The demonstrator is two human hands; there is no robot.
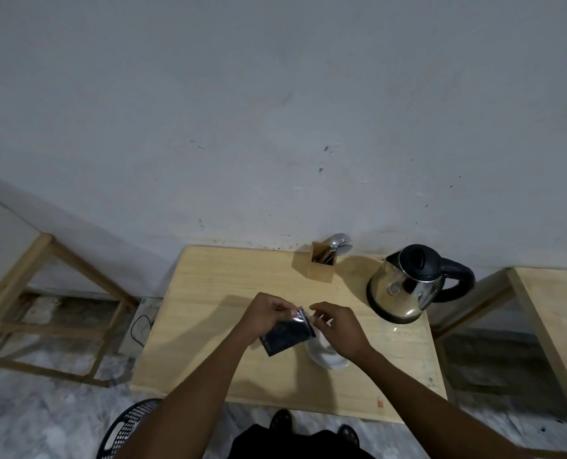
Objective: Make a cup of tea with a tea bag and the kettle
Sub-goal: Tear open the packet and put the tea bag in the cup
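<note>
while still sealed or barely torn (hard to tell which), dark glossy tea bag sachet [287,332] pinched at top corner by left hand [265,314], just above white cup [328,357] on wooden table [209,293]. right hand [338,326] half-curled at torn edge, touching or just off it. early stage, judging so: bag not in cup, kettle [408,286] untouched, pouring and steeping left.

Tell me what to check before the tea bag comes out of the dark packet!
1. Dark packet held firmly in the left hand: ok.
2. Right hand pinching the packet's top edge: ok.
3. Packet torn open: cannot tell.
4. White cup below on the table, ready to catch the bag: ok.
5. Kettle upright, lid shut, clear of the hands: ok.
6. Water hot inside the kettle: cannot tell.
</note>
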